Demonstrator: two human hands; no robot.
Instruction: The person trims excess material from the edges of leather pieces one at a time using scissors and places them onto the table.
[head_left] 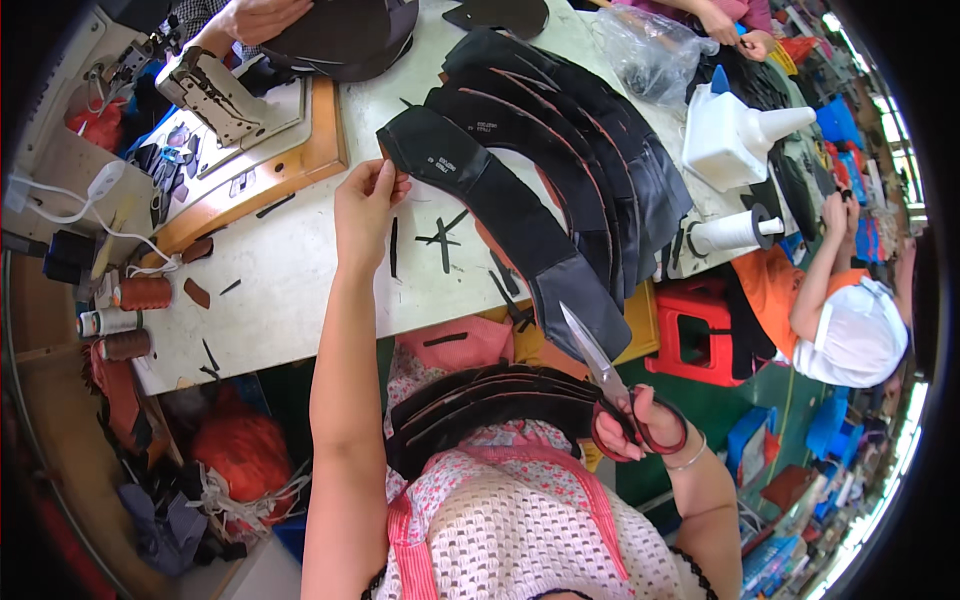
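Observation:
My left hand pinches the left end of a curved black leather-like piece, which has pale printed marks and a reddish-brown edge. The piece stretches over the table edge towards my right side. In my right hand are scissors with dark red handles, my fingers through the loops. Their blades point up at the piece's lower end; I cannot tell whether they touch it. Behind it, similar curved black pieces lie overlapped in a fan on the table. More black pieces rest across my lap.
Thin black scraps lie on the white table. A sewing machine and thread spools stand left. At right are a white bottle, a white thread spool and a red stool. Other people's hands work nearby.

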